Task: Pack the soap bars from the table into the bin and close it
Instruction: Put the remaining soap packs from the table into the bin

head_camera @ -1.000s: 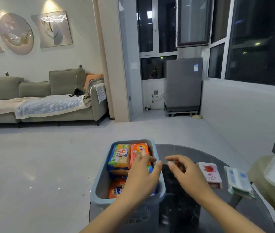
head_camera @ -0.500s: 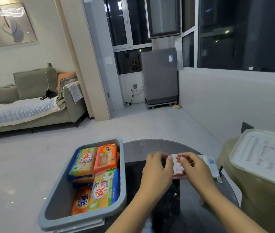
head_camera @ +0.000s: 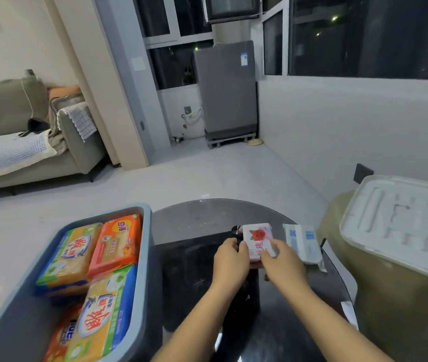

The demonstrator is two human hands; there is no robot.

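While both hands (head_camera: pixel 256 259) grip pink soap bar (head_camera: pixel 258 240) | long axis pointing away, flat

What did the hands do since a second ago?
Both hands left the bin and went right to the rose soap bar on the table. The left hand and right hand now hold it between them. The white and blue soap bar stayed put, and the bin's soaps look the same.
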